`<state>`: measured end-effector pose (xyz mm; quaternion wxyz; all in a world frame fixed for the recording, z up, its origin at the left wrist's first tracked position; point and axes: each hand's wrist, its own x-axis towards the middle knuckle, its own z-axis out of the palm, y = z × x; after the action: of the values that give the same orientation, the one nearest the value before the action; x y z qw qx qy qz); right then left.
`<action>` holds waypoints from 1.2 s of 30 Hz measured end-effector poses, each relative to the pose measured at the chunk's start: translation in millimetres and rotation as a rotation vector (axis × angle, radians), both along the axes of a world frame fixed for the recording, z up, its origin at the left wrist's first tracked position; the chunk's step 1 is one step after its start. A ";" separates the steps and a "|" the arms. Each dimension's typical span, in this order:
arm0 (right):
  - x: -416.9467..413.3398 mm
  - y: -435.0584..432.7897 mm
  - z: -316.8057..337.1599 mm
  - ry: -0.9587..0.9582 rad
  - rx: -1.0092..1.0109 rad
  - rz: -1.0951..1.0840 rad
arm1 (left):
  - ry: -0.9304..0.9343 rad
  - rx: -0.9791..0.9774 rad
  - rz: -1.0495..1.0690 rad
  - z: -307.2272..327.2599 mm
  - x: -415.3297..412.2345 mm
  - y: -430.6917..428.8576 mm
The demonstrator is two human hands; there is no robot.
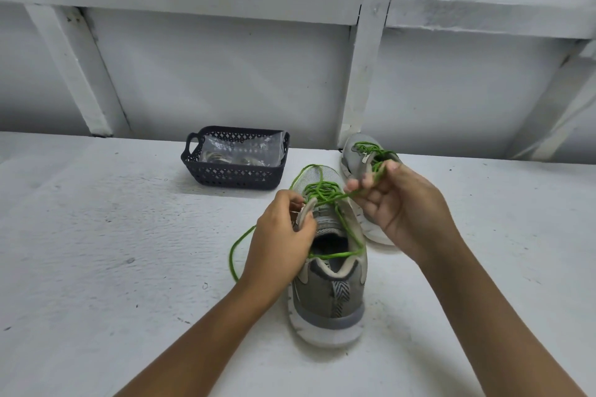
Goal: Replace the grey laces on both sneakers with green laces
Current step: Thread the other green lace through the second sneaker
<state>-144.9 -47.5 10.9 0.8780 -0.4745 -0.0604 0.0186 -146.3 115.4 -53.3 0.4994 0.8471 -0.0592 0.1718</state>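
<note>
Near sneaker (pixel 329 293) stands on the white tabletop (pixel 113 235), heel toward the camera. Left hand (pixel 280 235): fingers curled round the shoe's left eyelet flap, gripping it; the fingertips are mostly hidden behind the flap.

Right hand (pixel 400 203): thumb and forefinger pinch the green lace (pixel 322 195), which runs taut from that pinch down to the upper eyelets, just beside the left fingers. The other right fingers are loosely bent (whether they also touch the lace cannot be told).

One slack stretch of lace crosses the shoe's opening, just below the left fingers. Another comes out from under the left hand and loops over the tabletop toward the left wrist; its tip is not visible.

Far sneaker (pixel 358 158) lies just beyond the right fingers, green-laced, its rear half hidden by that hand.

Dark basket (pixel 232 175), beyond the left fingers and well apart from them, holds a clear bag (pixel 248 145); contents blurred, greyish, not identifiable.
</note>
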 end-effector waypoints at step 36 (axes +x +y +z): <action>-18.7 -16.7 20.6 -0.303 -1.093 0.128 | 0.006 -0.067 -0.004 -3.9 -1.7 1.1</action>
<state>-163.6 -64.2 31.5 0.4838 -0.8524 -0.1959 0.0317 -147.9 116.5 -57.1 0.5281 0.8302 -0.0534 0.1703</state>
